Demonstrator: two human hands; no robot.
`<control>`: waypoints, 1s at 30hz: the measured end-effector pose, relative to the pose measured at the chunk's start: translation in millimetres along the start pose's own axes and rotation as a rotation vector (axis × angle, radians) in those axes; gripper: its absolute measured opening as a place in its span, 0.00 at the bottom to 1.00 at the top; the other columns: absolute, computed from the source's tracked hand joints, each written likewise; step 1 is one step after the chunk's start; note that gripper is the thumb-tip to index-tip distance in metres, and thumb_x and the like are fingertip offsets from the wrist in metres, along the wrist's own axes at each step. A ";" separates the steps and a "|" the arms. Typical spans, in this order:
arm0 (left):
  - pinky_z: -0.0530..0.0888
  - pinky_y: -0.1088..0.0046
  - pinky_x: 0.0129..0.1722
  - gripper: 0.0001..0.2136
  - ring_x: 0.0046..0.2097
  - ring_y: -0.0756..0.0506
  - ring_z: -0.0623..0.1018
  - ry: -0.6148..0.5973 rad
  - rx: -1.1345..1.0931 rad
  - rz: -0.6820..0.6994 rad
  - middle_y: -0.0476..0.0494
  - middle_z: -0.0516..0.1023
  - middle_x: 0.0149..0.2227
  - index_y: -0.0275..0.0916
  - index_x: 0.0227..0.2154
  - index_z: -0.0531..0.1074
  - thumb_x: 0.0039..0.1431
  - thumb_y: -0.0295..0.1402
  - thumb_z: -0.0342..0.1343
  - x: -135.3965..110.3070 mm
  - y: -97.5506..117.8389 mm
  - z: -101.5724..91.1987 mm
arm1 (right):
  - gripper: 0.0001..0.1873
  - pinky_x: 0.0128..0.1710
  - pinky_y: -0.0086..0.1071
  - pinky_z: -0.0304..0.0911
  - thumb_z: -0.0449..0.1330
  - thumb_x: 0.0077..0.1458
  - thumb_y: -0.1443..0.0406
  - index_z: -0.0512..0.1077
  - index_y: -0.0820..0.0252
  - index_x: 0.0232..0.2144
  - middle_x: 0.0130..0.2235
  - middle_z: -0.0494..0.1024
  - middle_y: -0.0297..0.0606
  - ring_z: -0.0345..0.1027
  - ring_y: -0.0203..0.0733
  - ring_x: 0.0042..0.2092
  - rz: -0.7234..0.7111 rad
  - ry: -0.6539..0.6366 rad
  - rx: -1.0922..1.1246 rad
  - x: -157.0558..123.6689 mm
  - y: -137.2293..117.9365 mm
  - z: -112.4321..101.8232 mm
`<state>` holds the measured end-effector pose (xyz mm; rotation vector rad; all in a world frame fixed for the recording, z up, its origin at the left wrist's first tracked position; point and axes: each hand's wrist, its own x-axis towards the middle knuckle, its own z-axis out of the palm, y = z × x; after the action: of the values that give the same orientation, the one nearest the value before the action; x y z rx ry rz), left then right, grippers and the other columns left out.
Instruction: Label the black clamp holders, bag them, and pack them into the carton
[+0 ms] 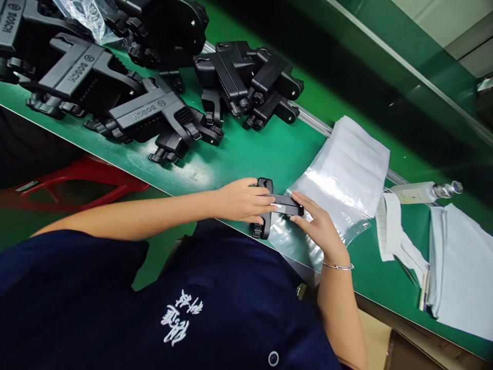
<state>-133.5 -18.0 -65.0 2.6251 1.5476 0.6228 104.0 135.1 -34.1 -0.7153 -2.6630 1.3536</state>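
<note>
A black plastic clamp bracket [288, 202] with dark knobs lies near the front edge of the green table. My left hand [246, 200] reaches across its wider, knobbed end, fingers together and resting over the body. Beside those fingertips a small white label [280, 208] shows on the bracket. My right hand [318, 223] is at the narrow end, with thumb and fingers closed around it. Part of the bracket is hidden under my left hand. A stack of clear plastic bags [346, 169] lies just beyond my right hand, partly beneath it.
Several similar black brackets [146, 115], some marked BOSCH, are piled at the left and back. To the right are a clear bottle [414, 193], a white label strip [391, 226] and white sheets [460, 272]. A red stool [88, 180] stands beyond the front edge.
</note>
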 end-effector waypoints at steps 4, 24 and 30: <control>0.64 0.65 0.38 0.22 0.43 0.42 0.76 -0.127 0.046 0.059 0.43 0.81 0.45 0.47 0.55 0.72 0.63 0.51 0.53 14.9 -1.1 -9.1 | 0.25 0.65 0.48 0.59 0.62 0.60 0.58 0.69 0.48 0.59 0.61 0.70 0.36 0.61 0.50 0.64 -0.032 0.038 -0.050 1.3 3.0 4.5; 0.75 0.65 0.46 0.17 0.45 0.43 0.77 0.422 -0.180 -0.776 0.40 0.79 0.44 0.37 0.46 0.75 0.68 0.39 0.44 -44.8 24.0 -16.2 | 0.18 0.53 0.55 0.64 0.54 0.64 0.67 0.72 0.45 0.53 0.51 0.69 0.46 0.65 0.51 0.53 -0.415 0.392 -0.474 -16.9 8.5 26.9; 0.74 0.70 0.37 0.19 0.36 0.45 0.78 0.154 -0.120 -0.589 0.42 0.79 0.32 0.38 0.33 0.77 0.69 0.38 0.42 -25.3 33.5 0.7 | 0.17 0.55 0.49 0.65 0.55 0.64 0.59 0.75 0.47 0.53 0.53 0.72 0.44 0.66 0.49 0.55 -0.040 0.639 0.014 -61.8 -4.5 21.2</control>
<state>-116.1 -56.2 -66.2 1.9181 2.1109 0.8325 151.6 90.2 -34.6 -0.9001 -2.1419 0.9224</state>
